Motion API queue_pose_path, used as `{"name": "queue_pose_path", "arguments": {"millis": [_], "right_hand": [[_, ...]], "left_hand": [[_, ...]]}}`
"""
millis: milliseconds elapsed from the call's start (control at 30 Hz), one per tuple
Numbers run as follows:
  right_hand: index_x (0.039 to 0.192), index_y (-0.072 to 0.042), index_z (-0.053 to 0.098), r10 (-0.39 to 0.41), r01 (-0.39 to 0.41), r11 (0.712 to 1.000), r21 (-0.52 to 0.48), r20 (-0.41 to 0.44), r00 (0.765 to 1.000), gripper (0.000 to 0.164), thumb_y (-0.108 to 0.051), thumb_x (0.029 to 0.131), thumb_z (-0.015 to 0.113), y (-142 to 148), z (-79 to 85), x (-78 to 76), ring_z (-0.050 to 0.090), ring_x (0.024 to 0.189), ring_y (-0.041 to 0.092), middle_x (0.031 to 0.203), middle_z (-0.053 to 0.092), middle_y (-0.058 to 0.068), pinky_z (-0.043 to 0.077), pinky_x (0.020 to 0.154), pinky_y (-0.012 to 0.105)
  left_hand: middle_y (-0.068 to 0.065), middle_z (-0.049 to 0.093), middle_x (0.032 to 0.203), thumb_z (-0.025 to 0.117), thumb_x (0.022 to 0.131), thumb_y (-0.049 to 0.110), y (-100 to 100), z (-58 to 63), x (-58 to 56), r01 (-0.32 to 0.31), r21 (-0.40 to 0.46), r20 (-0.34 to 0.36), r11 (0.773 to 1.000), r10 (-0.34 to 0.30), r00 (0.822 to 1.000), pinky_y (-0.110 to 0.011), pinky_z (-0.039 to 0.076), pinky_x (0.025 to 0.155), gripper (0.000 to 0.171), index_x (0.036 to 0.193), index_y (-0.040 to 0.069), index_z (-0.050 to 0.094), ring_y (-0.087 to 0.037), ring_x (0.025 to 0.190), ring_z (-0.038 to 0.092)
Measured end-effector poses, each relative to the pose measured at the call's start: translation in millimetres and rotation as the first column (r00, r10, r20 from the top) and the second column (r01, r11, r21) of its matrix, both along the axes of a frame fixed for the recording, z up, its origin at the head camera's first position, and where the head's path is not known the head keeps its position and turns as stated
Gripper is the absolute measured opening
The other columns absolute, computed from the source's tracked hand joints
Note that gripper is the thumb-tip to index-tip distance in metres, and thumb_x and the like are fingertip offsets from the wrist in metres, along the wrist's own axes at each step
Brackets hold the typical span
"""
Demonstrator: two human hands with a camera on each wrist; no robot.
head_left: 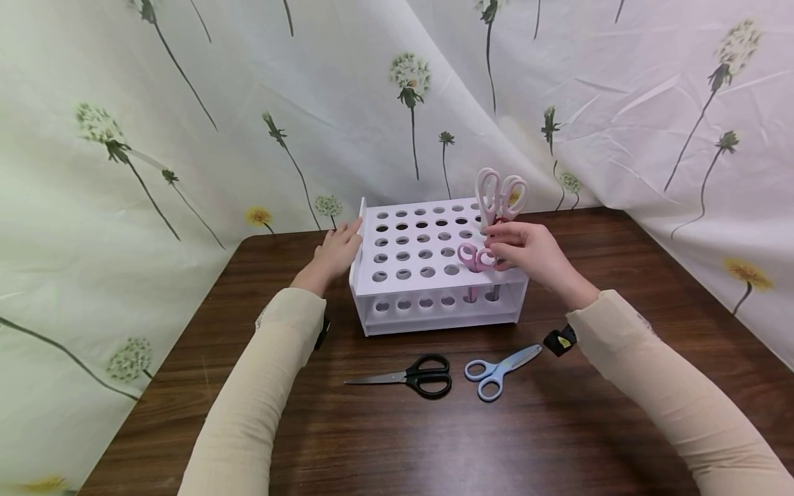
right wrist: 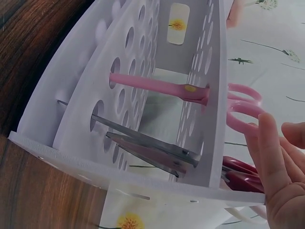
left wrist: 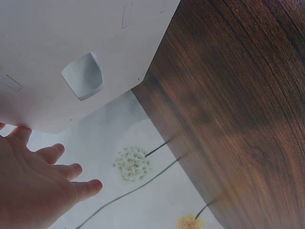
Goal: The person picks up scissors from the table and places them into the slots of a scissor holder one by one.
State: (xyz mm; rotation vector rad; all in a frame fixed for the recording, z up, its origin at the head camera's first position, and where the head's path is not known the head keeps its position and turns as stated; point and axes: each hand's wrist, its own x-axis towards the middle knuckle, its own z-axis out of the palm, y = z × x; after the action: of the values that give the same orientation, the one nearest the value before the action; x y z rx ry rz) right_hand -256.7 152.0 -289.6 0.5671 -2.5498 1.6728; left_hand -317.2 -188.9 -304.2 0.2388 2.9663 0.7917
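A white rack (head_left: 437, 322) with rows of round holes stands on the table. My left hand (head_left: 338, 251) rests at the rack's left side, fingers spread and fingertips at the panel edge. Over the front right corner is my right hand (head_left: 533, 251), holding the dark red handles of a pair of scissors (right wrist: 242, 181) whose tip goes through the lower shelf. Beside it, pink scissors (right wrist: 157, 87) stand in the front row; my right fingertips overlap their handle loop. White-handled scissors (head_left: 488, 215) rise behind the right hand. Most of the red handles are hidden by the fingers.
Black-handled scissors (head_left: 417, 375) lie on the brown table (head_left: 384, 448) in front of the rack, blades pointing left. Right of them lie light blue scissors (head_left: 497, 370). A flower-printed cloth (head_left: 347, 103) hangs close behind the rack and along both sides.
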Motion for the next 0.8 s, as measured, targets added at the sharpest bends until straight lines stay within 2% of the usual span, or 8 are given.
{"name": "queue_pose_path", "arguments": {"millis": [233,367,667,800], "right_hand": [[0.121,0.006,0.056,-0.04,0.04,0.999,-0.017,-0.031,0.999,0.036,-0.008,0.088,0.062,5.5,2.3,5.9,0.063,0.091,0.022,0.111,0.06,0.023,0.053,0.067,0.029],[0.12,0.005,0.058,-0.066,0.064,0.997,-0.046,-0.034,0.997,0.035,-0.008,0.088,0.063,8.6,3.2,9.5,0.063,0.091,0.023,0.11,0.062,0.02,0.053,0.068,0.032],[0.119,0.002,0.06,0.008,-0.006,0.999,0.035,-0.047,0.999,0.039,-0.018,0.086,0.067,17.4,5.3,21.7,0.063,0.092,0.027,0.107,0.064,0.016,0.052,0.072,0.029],[0.117,0.001,0.061,0.053,-0.05,0.996,0.078,-0.036,0.998,0.039,-0.019,0.085,0.067,20.3,4.5,26.1,0.063,0.09,0.023,0.105,0.065,0.016,0.052,0.071,0.029]], "left_hand": [[-0.011,0.003,0.153,0.012,0.096,0.037,0.2,-0.2,-0.2,-0.004,0.002,-0.007,1.0,0.004,1.0,-0.058,0.001,0.103,0.055,0.15,0.026,0.01,-0.035,0.137,-0.004],[-0.011,0.003,0.153,0.012,0.096,0.037,0.6,-0.1,0.1,-0.002,0.008,-0.003,1.0,0.002,1.0,-0.058,0.0,0.103,0.055,0.15,0.026,0.01,-0.035,0.137,-0.004],[-0.011,0.003,0.153,0.012,0.096,0.037,-0.5,0.1,0.2,0.008,-0.001,0.007,1.0,-0.008,1.0,-0.059,0.0,0.103,0.055,0.15,0.026,0.008,-0.036,0.137,-0.005],[-0.011,0.003,0.153,0.012,0.096,0.038,-0.7,-0.2,-0.4,0.011,-0.005,0.01,1.0,-0.011,1.0,-0.059,0.0,0.103,0.054,0.15,0.026,0.007,-0.035,0.137,-0.006]]}}
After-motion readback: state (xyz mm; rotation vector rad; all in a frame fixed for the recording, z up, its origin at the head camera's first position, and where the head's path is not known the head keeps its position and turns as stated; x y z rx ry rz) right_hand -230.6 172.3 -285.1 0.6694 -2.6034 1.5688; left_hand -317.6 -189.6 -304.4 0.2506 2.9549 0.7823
